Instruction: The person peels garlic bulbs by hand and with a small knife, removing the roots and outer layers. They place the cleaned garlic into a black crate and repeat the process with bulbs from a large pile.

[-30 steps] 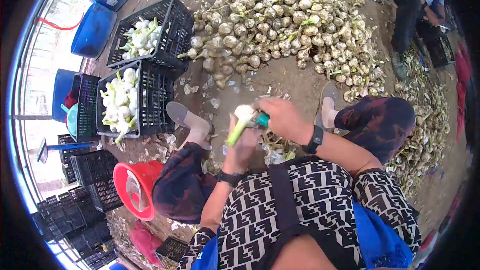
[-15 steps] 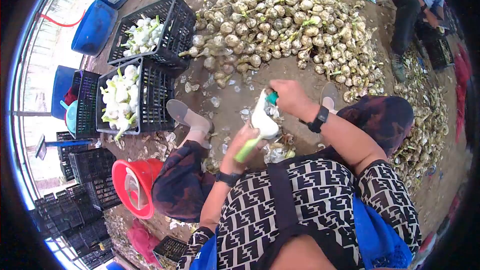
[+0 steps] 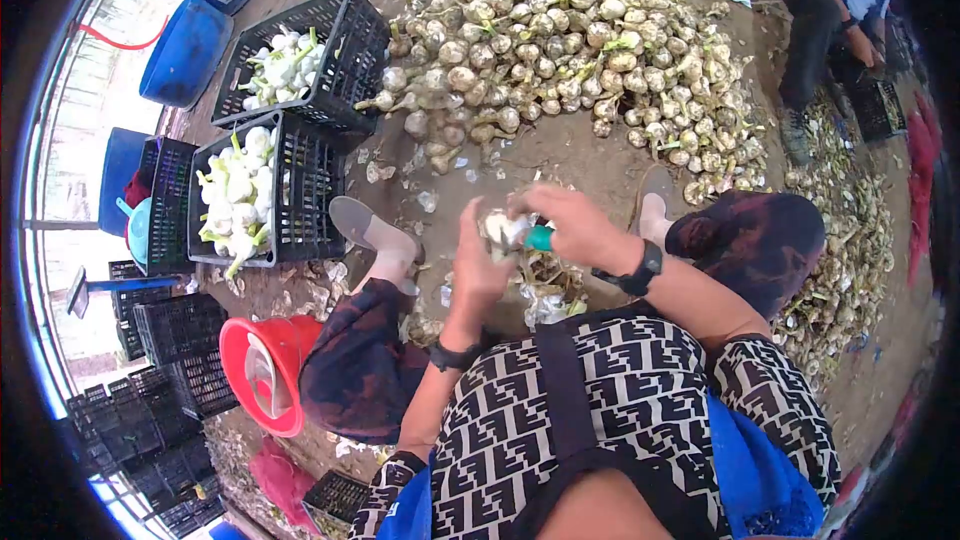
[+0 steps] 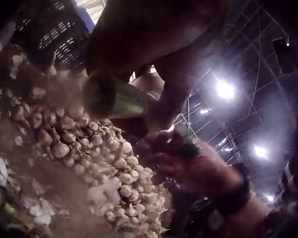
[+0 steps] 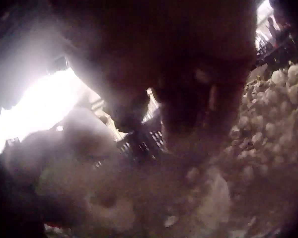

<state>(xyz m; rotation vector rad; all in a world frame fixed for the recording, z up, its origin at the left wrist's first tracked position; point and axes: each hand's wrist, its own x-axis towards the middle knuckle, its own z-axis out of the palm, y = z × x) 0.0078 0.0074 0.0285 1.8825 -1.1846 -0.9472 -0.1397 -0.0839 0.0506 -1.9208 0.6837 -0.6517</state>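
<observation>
In the head view, my left hand (image 3: pixel 482 258) holds a garlic bulb (image 3: pixel 503 227), its white skin blurred by motion. The thick green stem (image 4: pixel 121 101) shows under the dark fingers in the left wrist view. My right hand (image 3: pixel 580 230) grips a small tool by its green handle (image 3: pixel 540 238), right beside the bulb; its working end is hidden. Both hands are close together in front of my body, above the ground between my feet. Loose peelings (image 3: pixel 548 305) lie below them.
A large heap of unpeeled garlic (image 3: pixel 560 40) lies ahead. On the left stand black crates of white garlic (image 3: pixel 235 190), blue tubs (image 3: pixel 185 50) and a red bucket (image 3: pixel 262 375). Another person (image 3: pixel 825 20) works at the far right, near more garlic and peelings (image 3: pixel 845 250).
The garlic bulb has been turned about in my left hand. My right hand with the green-handled tool swung forward and up, then came back down beside the bulb.
</observation>
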